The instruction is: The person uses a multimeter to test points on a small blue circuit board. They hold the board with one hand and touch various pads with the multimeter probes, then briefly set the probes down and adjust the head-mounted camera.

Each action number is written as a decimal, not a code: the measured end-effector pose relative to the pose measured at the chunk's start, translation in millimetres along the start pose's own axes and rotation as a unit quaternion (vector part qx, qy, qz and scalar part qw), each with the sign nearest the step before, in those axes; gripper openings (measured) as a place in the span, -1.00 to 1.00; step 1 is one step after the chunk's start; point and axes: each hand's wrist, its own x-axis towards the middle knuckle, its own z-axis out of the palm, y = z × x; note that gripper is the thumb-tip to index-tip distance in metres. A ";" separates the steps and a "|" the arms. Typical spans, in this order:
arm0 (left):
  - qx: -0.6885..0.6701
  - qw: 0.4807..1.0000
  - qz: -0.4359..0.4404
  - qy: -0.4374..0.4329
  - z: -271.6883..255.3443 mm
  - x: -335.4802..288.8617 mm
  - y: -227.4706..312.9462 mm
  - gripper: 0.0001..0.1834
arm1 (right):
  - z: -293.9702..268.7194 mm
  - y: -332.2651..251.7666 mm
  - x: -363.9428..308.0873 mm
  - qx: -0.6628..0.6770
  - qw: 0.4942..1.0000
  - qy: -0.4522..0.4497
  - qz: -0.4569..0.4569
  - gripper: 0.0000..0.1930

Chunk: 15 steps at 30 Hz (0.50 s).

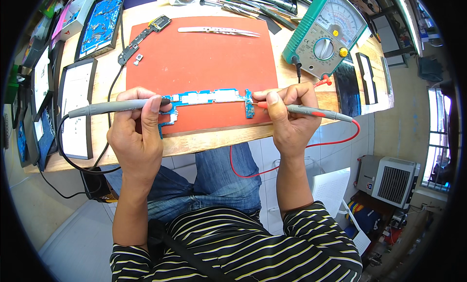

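Head camera: two hands close on two probes over the near part of a red mat [199, 63]. The left hand [135, 131] pinches one grey probe [112, 107] just behind its black tip; the right hand [294, 119] pinches one red-and-grey probe [318, 112], its red tip at the board's right end. I cannot tell whether either tip touches the board or how firmly the fingers hold it.

One board [209, 96] lies crosswise between the hands, long and thin, blue with silver-white patches; its left end turns down toward the person, and its right end is a short upright piece.

Open red surface lies between the board and one pair of tweezers [219, 31] near the mat's far edge. One dark strip [144, 40] crosses the far left corner, with one small module [138, 60] beside it. One meter [323, 39] stands just past the mat's right side; tools [258, 7] crowd beyond the far edge, too overlapped to count. Bare wood borders the table's [214, 142] near edge, below which one red cable [359, 130] loops.
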 end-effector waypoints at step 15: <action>-0.002 1.000 -0.003 0.005 0.0 -0.5 -0.9 -0.89 | -0.2 -0.2 -0.1 0.000 1.000 -0.002 -0.006 -0.76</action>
